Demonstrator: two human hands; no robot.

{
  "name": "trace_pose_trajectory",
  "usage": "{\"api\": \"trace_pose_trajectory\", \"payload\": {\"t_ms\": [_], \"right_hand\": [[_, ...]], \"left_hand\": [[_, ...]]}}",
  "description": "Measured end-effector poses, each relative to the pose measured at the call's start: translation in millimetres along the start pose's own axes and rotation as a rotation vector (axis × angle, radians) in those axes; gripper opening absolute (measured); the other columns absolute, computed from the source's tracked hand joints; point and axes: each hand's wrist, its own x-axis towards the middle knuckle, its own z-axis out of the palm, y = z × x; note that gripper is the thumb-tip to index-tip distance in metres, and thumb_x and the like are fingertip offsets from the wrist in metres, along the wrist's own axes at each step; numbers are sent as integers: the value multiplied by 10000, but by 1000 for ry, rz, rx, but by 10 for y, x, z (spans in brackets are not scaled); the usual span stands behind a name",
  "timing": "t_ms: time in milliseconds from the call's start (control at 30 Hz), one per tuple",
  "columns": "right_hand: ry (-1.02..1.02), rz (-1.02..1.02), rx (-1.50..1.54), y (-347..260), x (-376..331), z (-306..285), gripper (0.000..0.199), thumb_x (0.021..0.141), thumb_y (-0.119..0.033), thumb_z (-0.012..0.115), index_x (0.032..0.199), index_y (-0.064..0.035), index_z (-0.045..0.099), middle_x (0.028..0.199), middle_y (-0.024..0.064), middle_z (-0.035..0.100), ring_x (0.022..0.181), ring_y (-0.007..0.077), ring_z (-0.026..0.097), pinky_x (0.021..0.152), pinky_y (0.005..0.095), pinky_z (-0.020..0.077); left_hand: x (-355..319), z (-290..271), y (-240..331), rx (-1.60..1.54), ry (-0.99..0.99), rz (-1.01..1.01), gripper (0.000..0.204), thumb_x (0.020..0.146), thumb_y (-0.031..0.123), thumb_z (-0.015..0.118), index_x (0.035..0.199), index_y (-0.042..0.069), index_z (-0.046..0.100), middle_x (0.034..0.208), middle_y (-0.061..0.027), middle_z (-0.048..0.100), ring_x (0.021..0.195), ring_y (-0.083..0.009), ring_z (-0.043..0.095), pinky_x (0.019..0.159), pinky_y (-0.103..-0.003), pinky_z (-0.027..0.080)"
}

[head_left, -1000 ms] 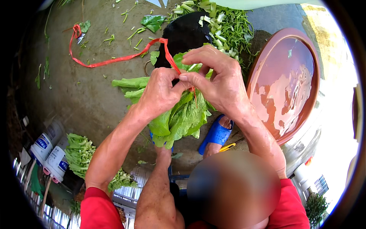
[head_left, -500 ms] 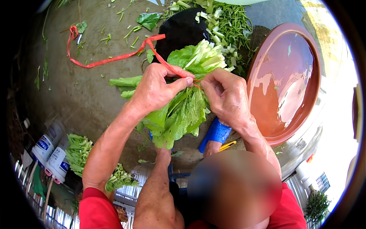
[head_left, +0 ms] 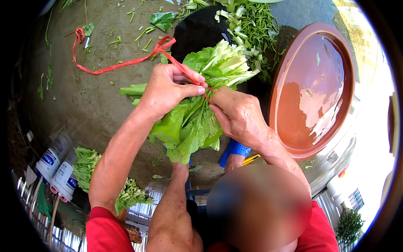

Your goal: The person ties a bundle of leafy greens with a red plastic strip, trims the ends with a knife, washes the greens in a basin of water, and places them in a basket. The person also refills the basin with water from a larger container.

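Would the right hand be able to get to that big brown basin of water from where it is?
Probably yes. The right hand sits just left of the brown basin, with nothing between them. But it is busy pinching the red string against the bundle of leafy greens, so it would have to let go first.

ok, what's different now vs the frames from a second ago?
The right hand came off the top of the bundle of greens and dropped to its right side, pinching the red string. The cut stem ends, covered before, now show. The left hand kept its grip on the bundle and string. The string's loose end shifted slightly on the ground. The brown basin and the greens on the floor stayed put.
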Motion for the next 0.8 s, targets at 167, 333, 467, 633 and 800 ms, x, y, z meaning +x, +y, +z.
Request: {"api": "trace_pose_trajectory", "payload": {"t_ms": [167,333,467,633,800], "right_hand": [[161,74,-46,-53,219,-143,104,919,-154,748,964,-61,740,873,113,663,794,368,708,682,469,560],[57,22,-102,74,369,-49,138,924,-113,690,1024,-77,778,895,142,671,806,394,706,699,484,565],[-3,107,-66,121,420,-110,203,922,-163,634,1000,-81,802,837,182,722,799,403,726,731,507,583],[-144,129,86,234,619,-198,246,913,-184,628,1017,-73,822,830,212,750,819,410,741,782,497,592],[-256,66,150,277,688,-217,188,908,-101,711,1047,-25,811,847,171,763,792,303,724,747,413,583]], "left_hand": [[-118,126,-70,231,122,267,90,875,-114,772,916,-35,762,983,-107,806,947,-162,767,913,-315,612],[-82,167,-263,582,223,822,211,766,-133,800,894,28,754,955,-94,801,864,-247,777,780,-339,614],[-21,203,-335,742,259,1077,270,721,-91,839,846,70,661,950,-47,790,801,-267,740,680,-352,577],[3,251,-399,757,356,1187,292,713,-119,836,843,68,653,946,-47,773,765,-252,711,665,-347,573],[-25,287,-462,679,453,1109,313,711,-139,848,855,72,666,920,-66,750,767,-243,707,661,-346,571]]}}
